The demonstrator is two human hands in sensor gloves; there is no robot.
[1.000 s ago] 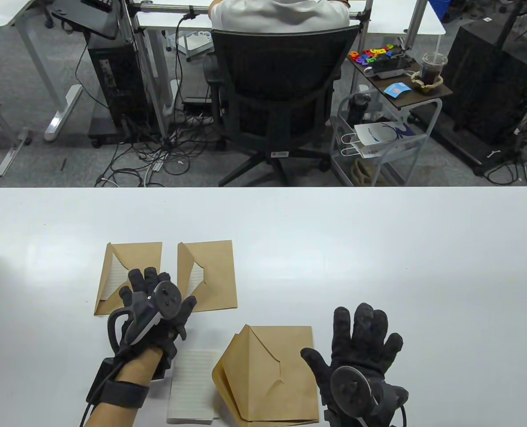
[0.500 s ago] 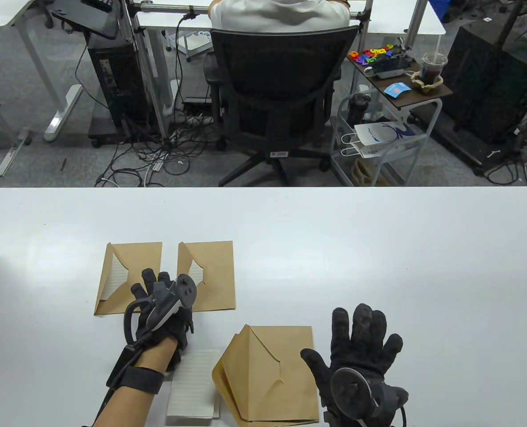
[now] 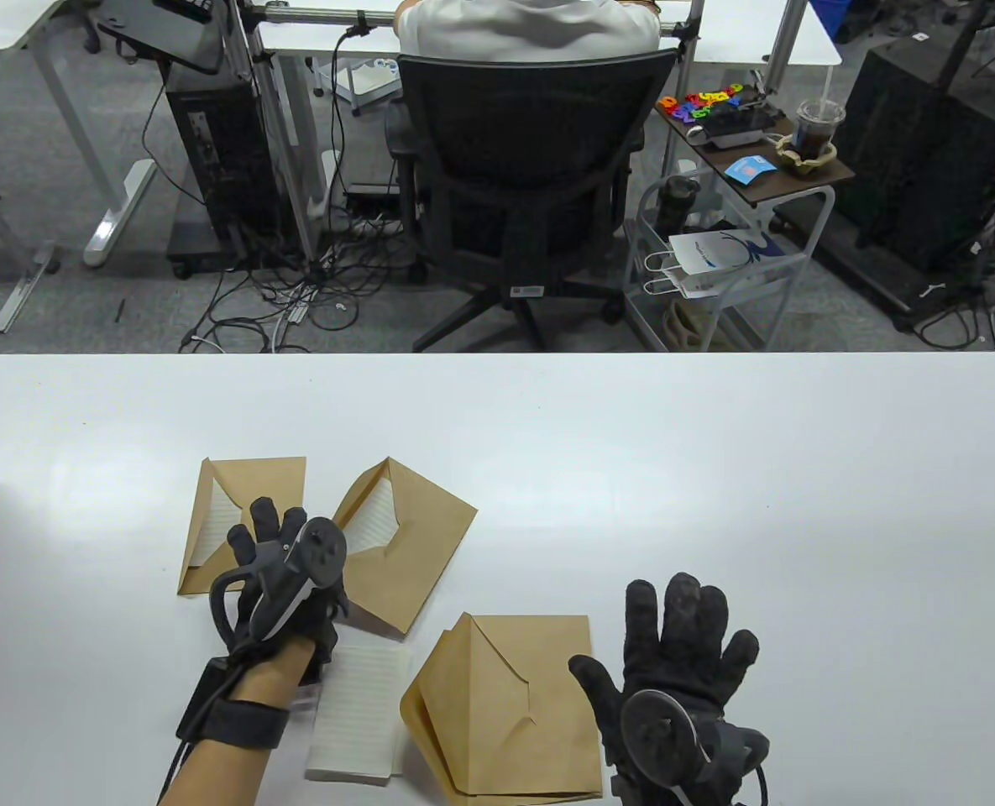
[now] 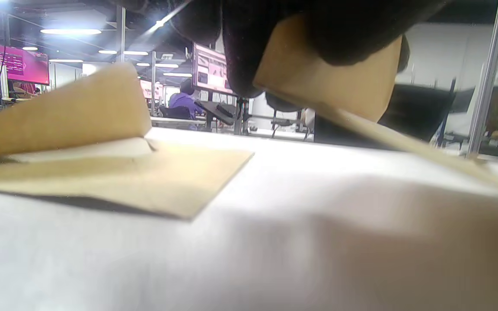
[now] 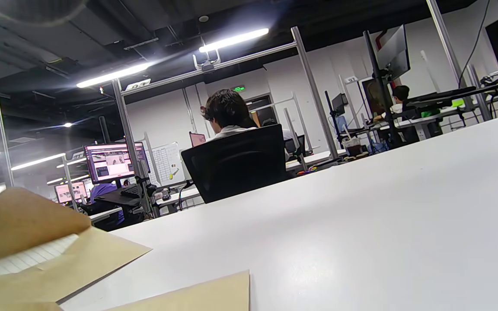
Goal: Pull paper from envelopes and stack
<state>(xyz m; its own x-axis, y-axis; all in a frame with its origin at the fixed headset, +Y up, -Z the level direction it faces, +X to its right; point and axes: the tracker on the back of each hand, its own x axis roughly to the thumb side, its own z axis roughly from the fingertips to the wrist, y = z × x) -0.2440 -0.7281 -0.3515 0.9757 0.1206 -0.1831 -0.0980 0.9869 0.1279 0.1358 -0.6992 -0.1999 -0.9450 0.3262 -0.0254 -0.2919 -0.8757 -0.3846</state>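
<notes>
Three brown envelopes lie on the white table [image 3: 715, 470]. The left envelope [image 3: 249, 495] and the middle envelope [image 3: 417, 541] each show lined paper under an open flap. My left hand [image 3: 295, 579] pinches the middle envelope's near corner; in the left wrist view the fingers [image 4: 240, 56] grip that corner [image 4: 331, 86] and hold it lifted. A stack of lined paper [image 3: 358, 714] lies just near of this hand. The third envelope [image 3: 505, 714] lies near the front edge, flap open. My right hand [image 3: 673, 663] lies spread, with its thumb over that envelope's right edge.
Beyond the table's far edge are an occupied office chair [image 3: 531, 168] and a small cart [image 3: 741, 243]. In the right wrist view the middle envelope with its paper [image 5: 37, 259] shows at the left and a corner of the third envelope [image 5: 197, 298] at the bottom.
My left hand has taken hold of the middle envelope, turned it clockwise and drawn it nearer. The paper stack has shifted slightly. My right hand has not moved.
</notes>
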